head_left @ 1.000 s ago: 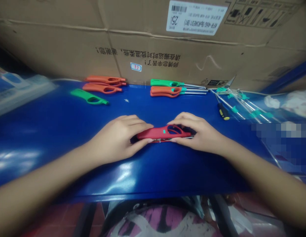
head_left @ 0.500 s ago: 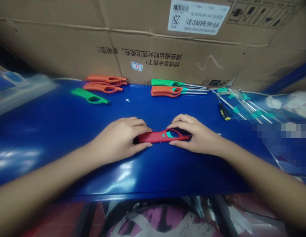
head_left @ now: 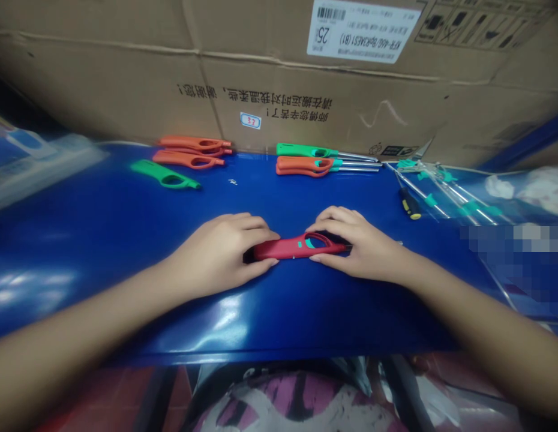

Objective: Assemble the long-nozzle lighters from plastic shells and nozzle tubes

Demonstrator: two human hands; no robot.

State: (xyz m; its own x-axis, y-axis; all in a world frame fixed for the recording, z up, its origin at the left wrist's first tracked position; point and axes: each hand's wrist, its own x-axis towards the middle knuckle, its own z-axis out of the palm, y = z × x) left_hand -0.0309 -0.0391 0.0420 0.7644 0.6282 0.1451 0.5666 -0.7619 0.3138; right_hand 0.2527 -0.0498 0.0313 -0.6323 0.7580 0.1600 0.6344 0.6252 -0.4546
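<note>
A red gas lighter [head_left: 283,249] with a teal trigger lies lengthwise between my two hands, low over the blue table [head_left: 279,318]. My left hand [head_left: 227,249] is closed on its rounded butt end, thumb on the near side and fingers on the far side. Around the narrow front end, by the trigger loop, my right hand [head_left: 355,243] is closed in the same way. Most of the lighter's metal tube is hidden by the right hand; a small tip shows beyond it.
Orange handle shells [head_left: 189,159] and a green handle shell [head_left: 164,174] lie at the back left. Lighters with metal tubes [head_left: 306,166] lie at the back middle. Right of them are loose metal rods with teal parts [head_left: 459,189] and a black-yellow screwdriver [head_left: 410,205]. A cardboard box [head_left: 139,78] walls the back.
Almost nothing differs. Both hands keep their hold on the red gas lighter, and the view has shifted very slightly.
</note>
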